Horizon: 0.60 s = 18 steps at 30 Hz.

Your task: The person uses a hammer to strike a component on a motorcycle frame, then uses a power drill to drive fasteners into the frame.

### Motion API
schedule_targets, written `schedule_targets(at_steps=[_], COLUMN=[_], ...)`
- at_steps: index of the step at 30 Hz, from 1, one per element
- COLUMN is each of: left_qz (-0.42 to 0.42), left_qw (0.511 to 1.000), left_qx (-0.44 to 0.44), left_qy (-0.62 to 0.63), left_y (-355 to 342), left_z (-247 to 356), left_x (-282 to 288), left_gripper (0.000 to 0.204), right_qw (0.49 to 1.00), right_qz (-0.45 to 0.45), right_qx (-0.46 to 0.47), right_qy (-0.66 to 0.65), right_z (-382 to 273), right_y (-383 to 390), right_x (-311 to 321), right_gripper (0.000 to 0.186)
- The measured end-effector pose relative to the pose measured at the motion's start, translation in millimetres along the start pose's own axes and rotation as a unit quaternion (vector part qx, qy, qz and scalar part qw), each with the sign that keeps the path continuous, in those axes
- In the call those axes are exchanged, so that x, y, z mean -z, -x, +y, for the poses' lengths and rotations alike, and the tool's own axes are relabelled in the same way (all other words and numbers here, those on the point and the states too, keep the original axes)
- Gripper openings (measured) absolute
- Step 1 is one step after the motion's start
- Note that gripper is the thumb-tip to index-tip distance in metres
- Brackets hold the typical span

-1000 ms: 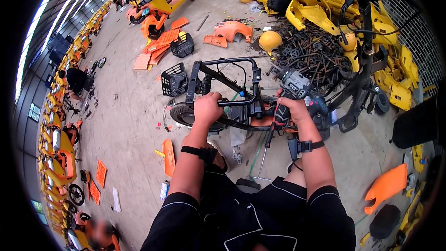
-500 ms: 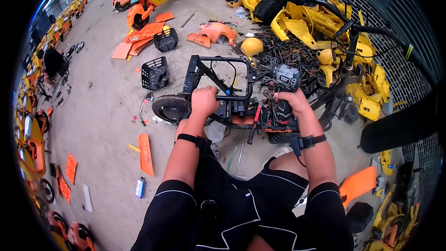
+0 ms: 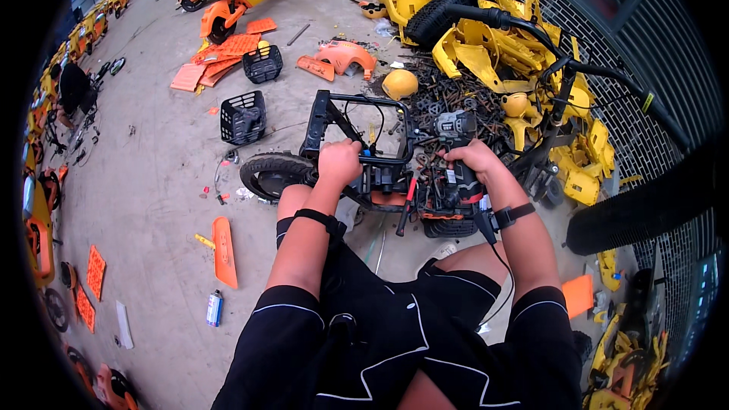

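Note:
A black scooter frame (image 3: pixel 313 127) lies on its side before my knees, its small wheel (image 3: pixel 266 176) at the left end. My left hand (image 3: pixel 340 162) is closed around a black tube of this frame. In my right hand (image 3: pixel 480 159) is a grey and black cordless power tool (image 3: pixel 454 126), resembling an impact wrench. Its head points away from me over the frame's right part; whether the tip touches anything is hidden. A red-handled tool (image 3: pixel 408 197) rests on the frame between my hands.
Behind the frame spreads a heap of dark metal parts (image 3: pixel 463 95), with yellow body panels (image 3: pixel 486 45) beyond. Handlebars (image 3: pixel 607 68) rise at right. Black baskets (image 3: pixel 243 118), orange panels (image 3: pixel 224 254) and a spray can (image 3: pixel 215 308) are at left. A person (image 3: pixel 74 95) crouches farther off.
The view has shifted slightly. The power tool's head now leans a little more to the left, and my right hand has turned with it. My left hand keeps its hold on the frame.

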<state>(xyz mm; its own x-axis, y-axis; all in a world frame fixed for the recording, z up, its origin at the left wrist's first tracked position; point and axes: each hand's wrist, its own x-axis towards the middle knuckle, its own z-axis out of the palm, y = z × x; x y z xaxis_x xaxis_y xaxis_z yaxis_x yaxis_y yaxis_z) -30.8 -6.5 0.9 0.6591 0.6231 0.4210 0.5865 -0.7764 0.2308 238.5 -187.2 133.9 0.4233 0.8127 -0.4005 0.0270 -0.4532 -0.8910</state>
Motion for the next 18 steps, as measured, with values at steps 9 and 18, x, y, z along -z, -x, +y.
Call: schedule_targets(at_steps=[9, 18], left_qz=[-0.007, 0.011], left_qw=[1.0, 1.0], left_qx=[0.003, -0.006], left_qy=[0.003, -0.005], left_y=[-2, 1], left_z=[1, 0], left_x=[4, 0], left_gripper=[0.021, 0.017], right_qw=[0.998, 0.948], right_qz=[-0.002, -0.051], right_qx=[-0.03, 0.022], right_qy=[0.05, 0.313], right_z=[-19, -64], right_y=[-6, -31], right_x=[-4, 12], right_gripper=[0.016, 0.023])
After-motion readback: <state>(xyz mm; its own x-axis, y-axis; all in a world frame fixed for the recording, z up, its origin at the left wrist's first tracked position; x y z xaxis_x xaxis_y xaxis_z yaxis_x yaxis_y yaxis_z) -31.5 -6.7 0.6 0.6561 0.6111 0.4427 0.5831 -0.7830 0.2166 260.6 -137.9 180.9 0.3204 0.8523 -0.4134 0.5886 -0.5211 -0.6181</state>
